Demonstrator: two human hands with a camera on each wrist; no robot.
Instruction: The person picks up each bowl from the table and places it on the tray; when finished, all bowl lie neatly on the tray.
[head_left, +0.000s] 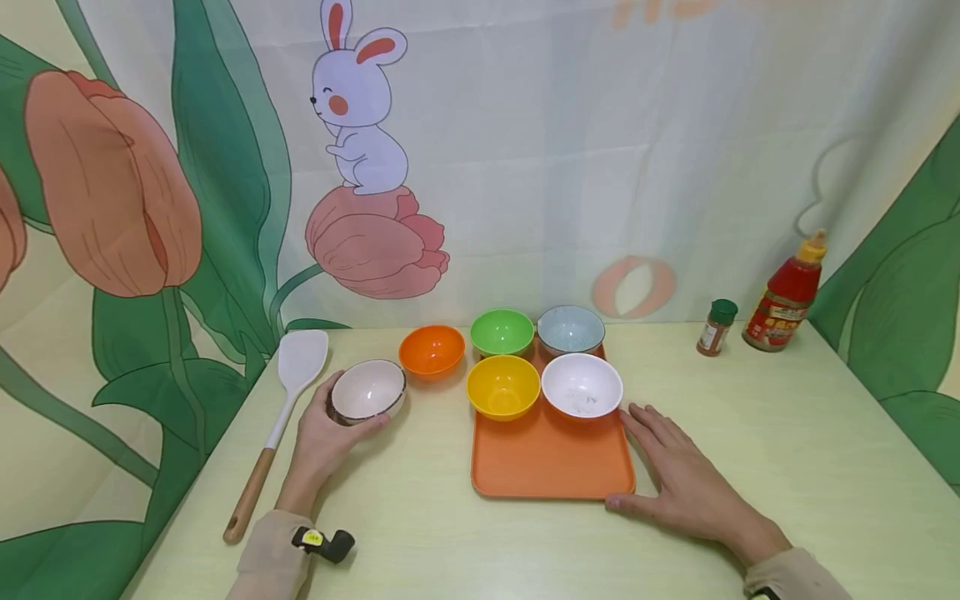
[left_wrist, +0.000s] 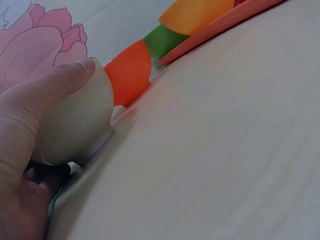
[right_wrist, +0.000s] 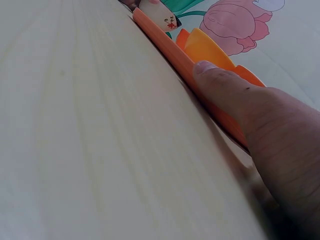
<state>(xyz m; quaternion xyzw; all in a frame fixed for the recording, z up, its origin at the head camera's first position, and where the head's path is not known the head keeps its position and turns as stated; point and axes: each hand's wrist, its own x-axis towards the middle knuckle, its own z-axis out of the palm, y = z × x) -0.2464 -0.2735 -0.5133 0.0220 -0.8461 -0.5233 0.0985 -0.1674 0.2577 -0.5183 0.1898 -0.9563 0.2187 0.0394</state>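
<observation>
My left hand (head_left: 327, 440) grips a cream bowl (head_left: 369, 390) with a dark rim at the left of the table, thumb along its near side and fingers around the far left. In the left wrist view the bowl (left_wrist: 75, 120) is close over the tabletop. An orange bowl (head_left: 432, 352) stands just right of it. My right hand (head_left: 686, 483) lies with fingers extended at the right edge of an orange tray (head_left: 553, 467); its thumb touches the tray's rim in the right wrist view. On the tray are a yellow bowl (head_left: 503, 388), a white bowl (head_left: 582, 386) and a grey-blue bowl (head_left: 571, 330).
A green bowl (head_left: 502, 332) stands behind the yellow one, at the tray's far left corner. A white spatula (head_left: 279, 417) with a wooden handle lies along the left table edge. A spice jar (head_left: 717, 328) and a red sauce bottle (head_left: 785, 300) stand at the back right.
</observation>
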